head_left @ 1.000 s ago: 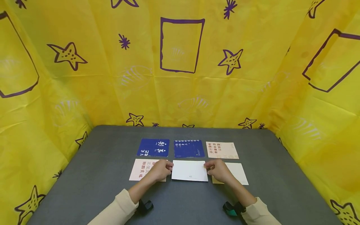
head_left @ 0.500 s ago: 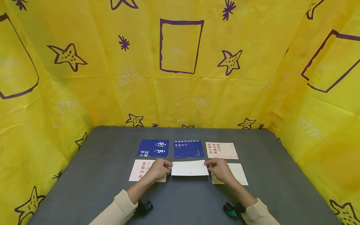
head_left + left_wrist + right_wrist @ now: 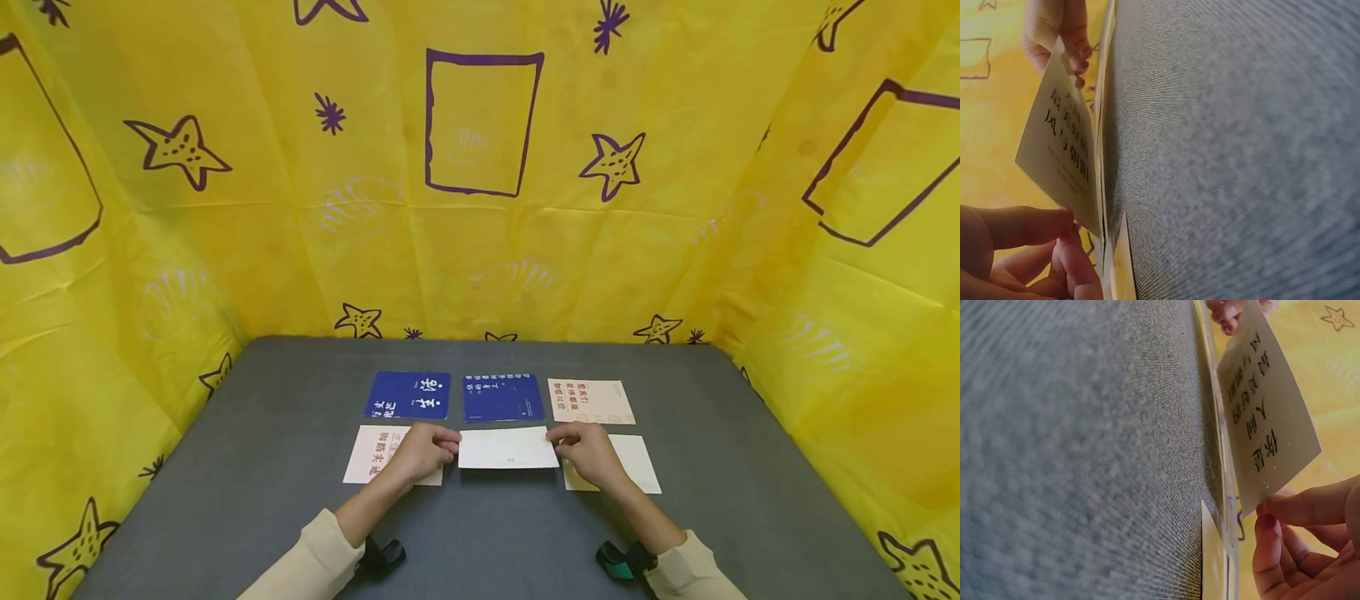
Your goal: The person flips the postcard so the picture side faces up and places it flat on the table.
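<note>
I have the left hand [image 3: 424, 451] and right hand [image 3: 590, 455] pinching opposite short edges of the white rectangular paper card [image 3: 508, 450]; it sits tilted, near edge raised, just on the near side of the middle dark-blue rectangular paper card [image 3: 502, 402]; whether its far edge touches the dark grey fabric-topped table [image 3: 480, 533] I cannot tell; I'd want both pinches light and level, so it neither bows nor twists.

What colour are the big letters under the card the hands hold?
The letters on the card look black, clearest in the right wrist view.
</note>
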The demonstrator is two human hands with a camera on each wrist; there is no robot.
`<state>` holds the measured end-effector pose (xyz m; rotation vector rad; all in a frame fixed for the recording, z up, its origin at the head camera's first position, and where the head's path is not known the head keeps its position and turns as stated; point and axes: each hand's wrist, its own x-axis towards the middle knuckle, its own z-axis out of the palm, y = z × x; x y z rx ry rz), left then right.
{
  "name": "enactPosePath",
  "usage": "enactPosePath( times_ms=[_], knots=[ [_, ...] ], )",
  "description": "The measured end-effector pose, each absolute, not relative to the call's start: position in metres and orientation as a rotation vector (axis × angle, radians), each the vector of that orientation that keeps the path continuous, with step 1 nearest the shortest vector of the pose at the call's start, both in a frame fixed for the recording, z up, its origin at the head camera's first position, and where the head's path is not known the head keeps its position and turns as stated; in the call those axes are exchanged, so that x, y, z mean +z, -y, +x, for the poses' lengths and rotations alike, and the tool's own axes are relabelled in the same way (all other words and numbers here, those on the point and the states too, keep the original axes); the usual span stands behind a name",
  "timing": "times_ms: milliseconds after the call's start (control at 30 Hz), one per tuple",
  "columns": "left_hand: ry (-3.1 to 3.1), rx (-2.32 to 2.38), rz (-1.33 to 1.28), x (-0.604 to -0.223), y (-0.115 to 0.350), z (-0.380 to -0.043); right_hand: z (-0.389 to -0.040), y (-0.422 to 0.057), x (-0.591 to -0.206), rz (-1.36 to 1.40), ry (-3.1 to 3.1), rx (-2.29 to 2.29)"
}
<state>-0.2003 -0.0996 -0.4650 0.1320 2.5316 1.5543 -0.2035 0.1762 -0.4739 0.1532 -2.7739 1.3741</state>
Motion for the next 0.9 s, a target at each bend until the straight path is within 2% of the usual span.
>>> enactPosePath(
  times_ms=[500,900],
  knots=[
    [-2.565,1.612,0.076,-0.4657,0.0982,-0.1998,-0.2059,-0.1803,-0.476,0.178,2.751,1.483],
    [-2.625,1.665,0.129,-0.4672,0.0966,-0.203,-0.2038,-0.1817,-0.473,0.052,2.704,1.617]
  ],
)
